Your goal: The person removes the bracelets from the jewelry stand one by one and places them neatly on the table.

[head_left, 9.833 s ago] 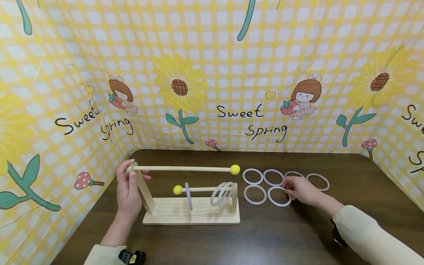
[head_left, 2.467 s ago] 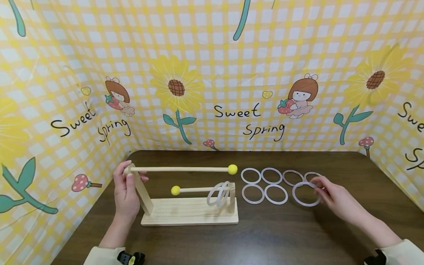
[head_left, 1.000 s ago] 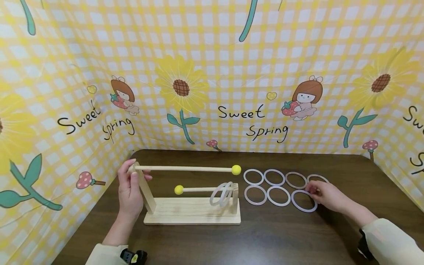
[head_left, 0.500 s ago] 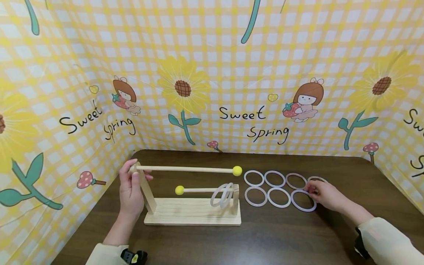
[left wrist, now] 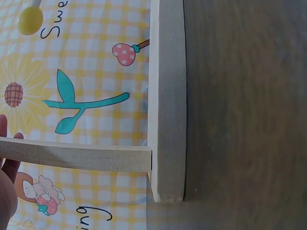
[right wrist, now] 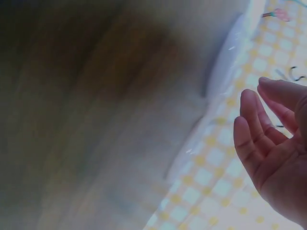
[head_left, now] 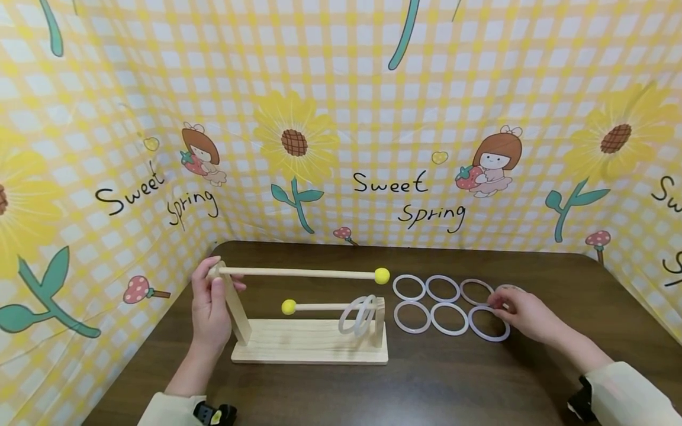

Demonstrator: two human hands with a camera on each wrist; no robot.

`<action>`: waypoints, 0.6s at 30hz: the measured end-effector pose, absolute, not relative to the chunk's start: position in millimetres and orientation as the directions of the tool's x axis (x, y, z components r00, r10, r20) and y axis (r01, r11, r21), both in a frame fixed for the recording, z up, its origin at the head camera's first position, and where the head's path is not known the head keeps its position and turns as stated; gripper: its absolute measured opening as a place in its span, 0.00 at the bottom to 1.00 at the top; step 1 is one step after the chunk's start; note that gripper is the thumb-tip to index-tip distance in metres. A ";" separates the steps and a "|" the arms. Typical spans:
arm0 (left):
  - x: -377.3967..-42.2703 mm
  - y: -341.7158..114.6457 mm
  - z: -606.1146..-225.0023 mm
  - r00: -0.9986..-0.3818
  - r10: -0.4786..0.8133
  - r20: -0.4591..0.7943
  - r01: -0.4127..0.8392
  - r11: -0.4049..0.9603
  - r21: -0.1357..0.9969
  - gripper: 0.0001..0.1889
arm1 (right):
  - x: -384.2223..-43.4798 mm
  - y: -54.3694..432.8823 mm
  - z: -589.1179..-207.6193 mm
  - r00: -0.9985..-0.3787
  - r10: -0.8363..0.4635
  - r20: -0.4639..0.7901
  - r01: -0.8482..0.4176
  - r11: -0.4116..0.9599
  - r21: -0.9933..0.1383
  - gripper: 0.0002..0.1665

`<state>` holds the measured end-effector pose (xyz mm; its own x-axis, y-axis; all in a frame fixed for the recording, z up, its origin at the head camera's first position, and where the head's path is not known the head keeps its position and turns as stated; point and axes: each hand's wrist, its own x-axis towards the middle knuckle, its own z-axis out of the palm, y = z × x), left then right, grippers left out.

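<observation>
My left hand (head_left: 210,313) grips the tall left post (head_left: 238,310) of a wooden stand (head_left: 309,346). In the left wrist view, fingers (left wrist: 10,167) show behind that post. Pale translucent rings (head_left: 341,322) hang at the right end of the lower rod (head_left: 317,307). The upper rod (head_left: 298,273) carries no ring. My right hand (head_left: 524,313) hovers over the rightmost ring of the front row (head_left: 488,339), and partly hides the far right ring (head_left: 510,287). In the right wrist view, its fingers are loosely bent, thumb apart, with nothing between them.
Several more rings (head_left: 412,331) lie flat in two rows right of the stand on the dark table (head_left: 405,390). Yellow balls (head_left: 382,276) cap both rod ends. A checked, flower-printed cloth (head_left: 341,118) encloses the table's back and sides.
The ring that hung near the lower rod's yellow ball is off the rod. My right hand laid a ring at the front row's right end, released it, and shifted slightly. The left hand stays.
</observation>
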<state>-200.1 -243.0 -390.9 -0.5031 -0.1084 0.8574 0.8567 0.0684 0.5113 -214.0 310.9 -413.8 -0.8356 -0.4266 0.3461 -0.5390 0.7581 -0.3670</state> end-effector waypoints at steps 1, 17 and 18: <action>-200.2 -242.8 -390.5 -0.503 -0.108 0.858 0.856 0.072 0.511 0.17 | -211.7 308.3 -411.7 -0.827 -0.426 0.367 -0.550 0.749 -0.369 0.12; -197.8 -241.5 -388.9 -0.514 -0.107 0.851 0.849 0.081 0.523 0.17 | -169.3 230.3 -394.2 -0.781 -0.483 0.396 -0.617 0.495 -0.612 0.11; -197.6 -241.3 -388.7 -0.517 -0.106 0.850 0.846 0.086 0.525 0.17 | -167.1 224.5 -394.4 -0.771 -0.490 0.408 -0.628 0.476 -0.616 0.12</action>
<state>-197.6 -241.3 -388.7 -0.5166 -0.1063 0.8496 0.8464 0.0863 0.5255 -167.1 224.5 -394.4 -0.7706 -0.4898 0.4079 -0.6282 0.4756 -0.6157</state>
